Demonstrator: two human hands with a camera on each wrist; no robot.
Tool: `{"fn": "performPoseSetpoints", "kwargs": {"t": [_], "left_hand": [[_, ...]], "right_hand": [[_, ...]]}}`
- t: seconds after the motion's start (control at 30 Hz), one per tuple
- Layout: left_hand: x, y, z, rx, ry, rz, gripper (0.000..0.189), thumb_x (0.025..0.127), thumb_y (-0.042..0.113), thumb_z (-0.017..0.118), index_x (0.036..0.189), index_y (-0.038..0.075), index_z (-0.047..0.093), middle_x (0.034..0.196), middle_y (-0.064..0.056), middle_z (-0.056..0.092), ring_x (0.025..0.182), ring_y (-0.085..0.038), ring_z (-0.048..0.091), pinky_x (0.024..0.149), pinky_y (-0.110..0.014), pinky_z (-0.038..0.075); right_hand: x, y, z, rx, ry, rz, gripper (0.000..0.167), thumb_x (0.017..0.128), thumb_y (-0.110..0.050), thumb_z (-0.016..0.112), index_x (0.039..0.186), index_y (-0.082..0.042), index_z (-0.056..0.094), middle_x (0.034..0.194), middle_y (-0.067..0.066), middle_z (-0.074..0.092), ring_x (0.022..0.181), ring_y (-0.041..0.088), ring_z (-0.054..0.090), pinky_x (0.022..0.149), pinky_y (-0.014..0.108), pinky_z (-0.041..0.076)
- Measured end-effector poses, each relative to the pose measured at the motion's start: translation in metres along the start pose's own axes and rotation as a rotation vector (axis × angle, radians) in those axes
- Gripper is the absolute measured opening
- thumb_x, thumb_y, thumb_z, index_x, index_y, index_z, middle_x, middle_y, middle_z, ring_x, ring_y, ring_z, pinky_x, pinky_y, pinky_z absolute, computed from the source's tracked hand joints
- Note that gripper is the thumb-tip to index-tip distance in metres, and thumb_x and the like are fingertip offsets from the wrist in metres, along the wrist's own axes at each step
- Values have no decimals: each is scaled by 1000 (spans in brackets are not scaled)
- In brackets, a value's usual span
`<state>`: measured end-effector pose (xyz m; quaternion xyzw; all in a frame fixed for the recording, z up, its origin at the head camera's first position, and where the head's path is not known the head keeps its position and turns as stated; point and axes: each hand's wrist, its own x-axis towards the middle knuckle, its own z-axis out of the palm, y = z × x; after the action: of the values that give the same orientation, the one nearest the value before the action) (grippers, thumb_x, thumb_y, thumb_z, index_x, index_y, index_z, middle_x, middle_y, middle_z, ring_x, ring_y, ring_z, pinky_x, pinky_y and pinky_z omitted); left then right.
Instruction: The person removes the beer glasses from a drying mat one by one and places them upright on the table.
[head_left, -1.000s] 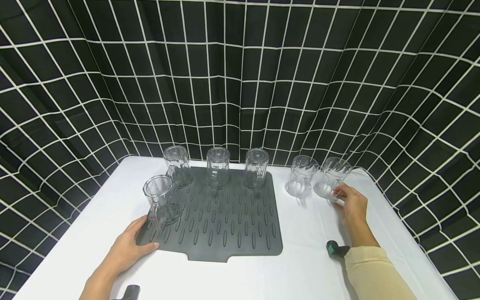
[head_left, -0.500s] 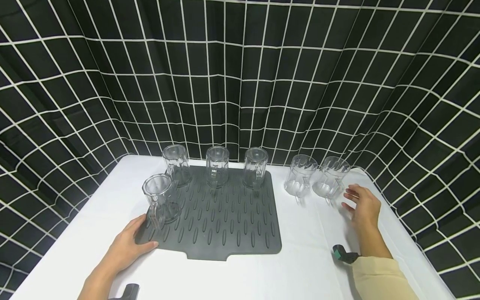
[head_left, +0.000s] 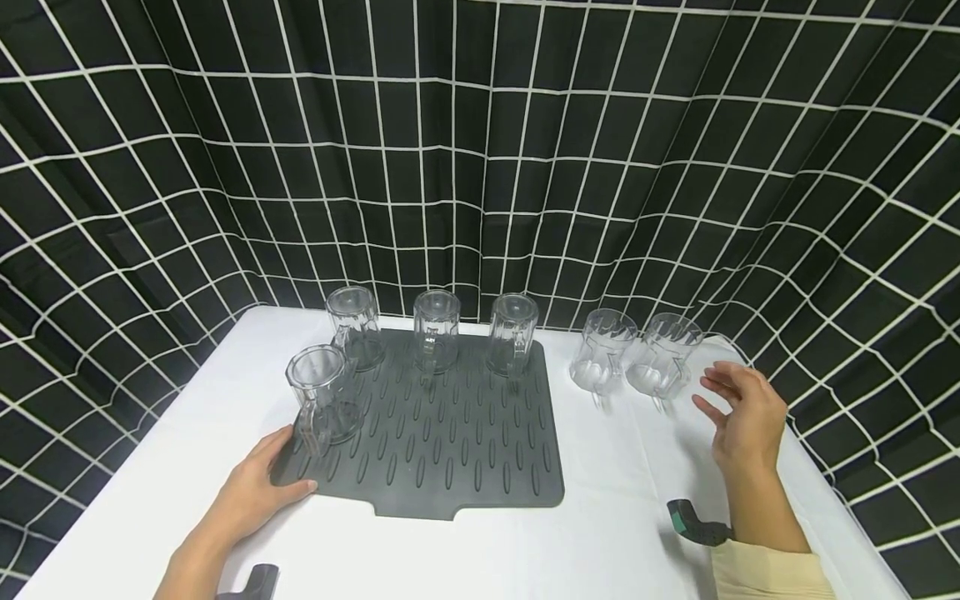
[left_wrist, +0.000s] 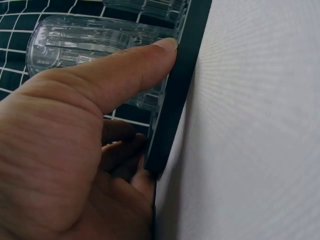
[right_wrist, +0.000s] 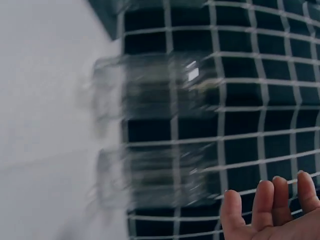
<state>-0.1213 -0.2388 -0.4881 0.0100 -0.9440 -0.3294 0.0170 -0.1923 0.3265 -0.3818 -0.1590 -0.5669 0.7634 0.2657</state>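
Glass mugs (head_left: 437, 333) stand in two groups, four on a dark grey mat (head_left: 457, 458) and two on the white table (head_left: 600, 542) beyond its right edge. Three line the mat's far edge bottom up, one at the far left corner, one near the middle and one at the far right corner. A fourth mug (head_left: 322, 392) stands by the mat's left edge, its handle turned toward the near left corner; it looks inverted too, though clear glass makes that hard to swear to.

The left hand (head_left: 251, 492) rests at that near left corner, thumb and fingers set apart, the fingers touching the mat's left edge and the thumb its near edge.

Toward the table's far right corner, an upright mug (head_left: 602, 350) and a second upright mug (head_left: 663, 357) stand just beside each other, mouths up and handles toward the near edge. The right hand (head_left: 750, 417) is raised to the right of this pair, near the second but clear of it, thumb and fingers apart and loosely bent. Below it come a dark wrist device (head_left: 697, 525) and a cream sleeve (head_left: 772, 571).

Black cloth (head_left: 480, 167) with a white grid hangs along the table's far edge and both sides.
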Motion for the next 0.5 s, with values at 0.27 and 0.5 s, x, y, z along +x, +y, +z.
{"fn": "performPoseSetpoints", "kwargs": {"t": [0.27,0.5], "left_hand": [[1,0,-2,-22,-1,14,101,73,41,81,146,-8,30,149,-29,28,133,-51,28,104,-66,25],[1,0,-2,-18,-3,7,101,74,43,80,146,-8,30,149,-29,28,133,-50,28,104,-66,24]], "right_hand": [[-34,-27,15,84,-104,-180,31,100,-18,49,102,10,63,101,18,62,91,28,62,69,35,60],[-57,-38,21,175,-226,-283,35,99,-15,49,103,19,56,100,24,59,89,32,60,74,40,59]]}}
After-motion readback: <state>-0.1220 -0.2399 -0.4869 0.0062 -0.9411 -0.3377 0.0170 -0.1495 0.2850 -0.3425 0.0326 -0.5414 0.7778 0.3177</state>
